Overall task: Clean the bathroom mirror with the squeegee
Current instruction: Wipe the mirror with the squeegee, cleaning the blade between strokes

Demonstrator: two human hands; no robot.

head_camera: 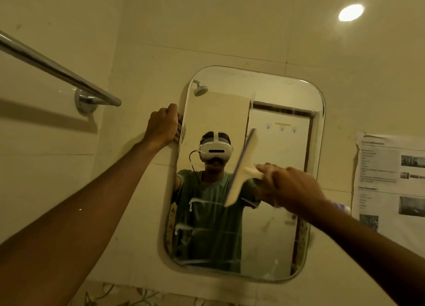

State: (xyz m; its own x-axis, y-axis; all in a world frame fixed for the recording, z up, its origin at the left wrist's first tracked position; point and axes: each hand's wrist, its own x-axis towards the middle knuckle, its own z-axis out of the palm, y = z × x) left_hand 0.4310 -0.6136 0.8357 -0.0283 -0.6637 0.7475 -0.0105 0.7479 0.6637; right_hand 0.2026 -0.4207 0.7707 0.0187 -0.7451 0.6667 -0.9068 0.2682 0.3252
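Your right hand [292, 188] is curled tight round the squeegee [241, 170] handle. The hand is motion-blurred, so exact finger placement isn't readable. The squeegee is pale and sits in front of the middle of the mirror [271, 236]. Its blade is tilted, with the top end leaning right and the bottom end left. The blur means I can't tell whether the blade edge is touching the glass.

Your left hand [164, 126] grips the mirror's left rim just below the top corner. The fingers hook round the edge, and the fingertips are mostly hidden behind it.

The mirror is a rounded rectangle on the tiled wall [207, 29]. White foam streaks [195, 201] run across its lower left, and thin smears run along the bottom.

A small purplish-white thing [342, 206] peeks out above your right forearm. It is mostly covered and I can't identify it. Just right of it, a printed sheet [391, 179] is stuck to the wall. The frame edge cuts it off and the text is too small to read.

A chrome towel bar [59, 72] sits upper left, with its far end cut off by the frame. A round ceiling light [351, 12] is top right and blown out. A patterned tile band [128, 294] runs along the bottom edge, only partly in view.
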